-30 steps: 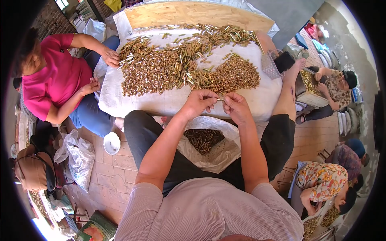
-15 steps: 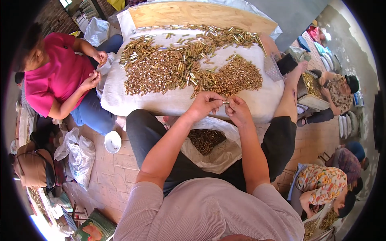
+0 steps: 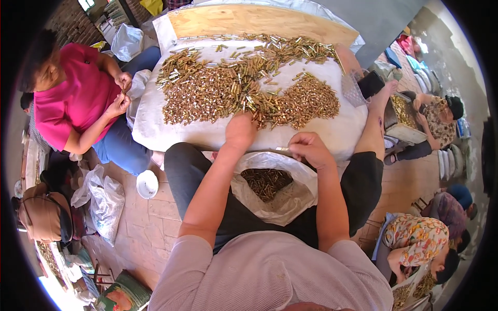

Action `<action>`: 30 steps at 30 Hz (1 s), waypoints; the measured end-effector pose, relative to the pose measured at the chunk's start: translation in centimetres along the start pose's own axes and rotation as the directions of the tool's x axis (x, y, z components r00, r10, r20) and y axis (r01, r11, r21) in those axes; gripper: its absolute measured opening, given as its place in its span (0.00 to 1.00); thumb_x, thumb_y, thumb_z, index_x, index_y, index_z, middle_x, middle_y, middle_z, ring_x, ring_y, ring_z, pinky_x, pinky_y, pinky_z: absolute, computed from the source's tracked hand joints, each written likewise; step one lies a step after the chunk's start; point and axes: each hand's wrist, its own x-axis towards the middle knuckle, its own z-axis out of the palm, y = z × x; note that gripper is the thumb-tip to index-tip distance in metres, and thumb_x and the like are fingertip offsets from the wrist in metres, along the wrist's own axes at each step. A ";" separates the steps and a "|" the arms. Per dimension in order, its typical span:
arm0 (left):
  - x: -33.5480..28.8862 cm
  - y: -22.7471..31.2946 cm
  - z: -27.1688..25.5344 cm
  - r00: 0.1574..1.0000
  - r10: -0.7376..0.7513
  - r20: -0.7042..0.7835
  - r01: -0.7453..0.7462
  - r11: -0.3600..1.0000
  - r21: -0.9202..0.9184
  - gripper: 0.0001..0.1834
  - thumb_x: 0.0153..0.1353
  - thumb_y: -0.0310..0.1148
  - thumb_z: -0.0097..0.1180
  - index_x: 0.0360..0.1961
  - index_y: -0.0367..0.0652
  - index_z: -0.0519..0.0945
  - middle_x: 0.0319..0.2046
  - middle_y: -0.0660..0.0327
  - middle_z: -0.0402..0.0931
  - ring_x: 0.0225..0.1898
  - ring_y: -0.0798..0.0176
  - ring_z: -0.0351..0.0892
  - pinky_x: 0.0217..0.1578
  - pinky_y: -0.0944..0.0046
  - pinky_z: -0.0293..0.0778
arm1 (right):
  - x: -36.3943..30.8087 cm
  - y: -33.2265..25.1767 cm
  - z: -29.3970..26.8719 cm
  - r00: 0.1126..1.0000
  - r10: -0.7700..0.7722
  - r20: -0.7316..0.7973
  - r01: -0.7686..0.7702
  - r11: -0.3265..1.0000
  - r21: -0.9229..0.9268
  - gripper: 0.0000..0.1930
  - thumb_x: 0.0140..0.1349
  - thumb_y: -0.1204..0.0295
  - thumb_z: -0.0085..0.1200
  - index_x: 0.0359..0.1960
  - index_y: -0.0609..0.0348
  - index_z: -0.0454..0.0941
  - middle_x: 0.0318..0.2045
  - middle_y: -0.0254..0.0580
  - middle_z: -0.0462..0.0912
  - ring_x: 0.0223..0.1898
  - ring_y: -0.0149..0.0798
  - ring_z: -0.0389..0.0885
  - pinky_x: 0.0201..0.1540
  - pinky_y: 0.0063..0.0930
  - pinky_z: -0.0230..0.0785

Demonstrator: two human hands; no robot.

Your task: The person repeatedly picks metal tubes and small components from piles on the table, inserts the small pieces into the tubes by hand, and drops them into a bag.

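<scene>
My left hand point(image 3: 241, 130) is at the near edge of a heap of small brass-coloured metal pieces point(image 3: 199, 96) on the white-covered table point(image 3: 181, 133). Its back faces up and its fingers are mostly hidden, so I cannot see what they touch. Closer to me on the right, my right hand point(image 3: 313, 149) pinches a small shiny metal cylinder point(image 3: 282, 149), held just above the rim of an open white sack point(image 3: 306, 194). Inside the sack, between my legs, lie many dark slender metal pieces point(image 3: 264, 182).
A wooden board point(image 3: 259, 19) runs along the table's far side. To the left, a person in a pink shirt point(image 3: 78, 98) handles a small piece. A white bowl point(image 3: 147, 184) and a filled plastic bag point(image 3: 106, 207) stand on the brick floor. Other people work at right.
My hands were together over the table edge at a small metal piece. Now the left has moved left to the heap, and the right has drawn slightly toward me with the cylinder.
</scene>
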 end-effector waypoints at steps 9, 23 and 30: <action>0.7 -1.3 1.3 0.983 -0.158 0.090 0.156 0.987 0.026 0.10 0.55 0.36 0.61 0.33 0.40 0.82 0.37 0.47 0.81 0.42 0.44 0.81 0.46 0.48 0.75 | 1.3 2.1 -3.8 0.961 -0.133 -0.244 -0.014 0.854 -0.520 0.05 0.57 0.75 0.61 0.34 0.62 0.83 0.25 0.35 0.82 0.26 0.28 0.78 0.31 0.24 0.70; 0.8 -0.7 0.2 0.934 -0.232 0.272 0.358 0.612 -0.705 0.12 0.63 0.27 0.59 0.45 0.33 0.78 0.26 0.60 0.78 0.28 0.65 0.81 0.27 0.66 0.78 | 3.7 3.3 -3.9 0.744 -0.567 -0.354 -0.125 0.402 -0.907 0.07 0.53 0.74 0.57 0.33 0.60 0.83 0.35 0.54 0.81 0.39 0.56 0.81 0.45 0.43 0.73; 0.1 1.0 -0.6 0.913 -0.140 0.383 0.408 0.289 -0.866 0.13 0.64 0.26 0.59 0.48 0.32 0.76 0.32 0.57 0.80 0.28 0.63 0.83 0.30 0.66 0.83 | 3.5 2.7 -3.1 0.760 -0.542 -0.359 -0.177 0.358 -0.917 0.07 0.55 0.74 0.55 0.34 0.58 0.83 0.35 0.54 0.80 0.39 0.57 0.80 0.44 0.46 0.73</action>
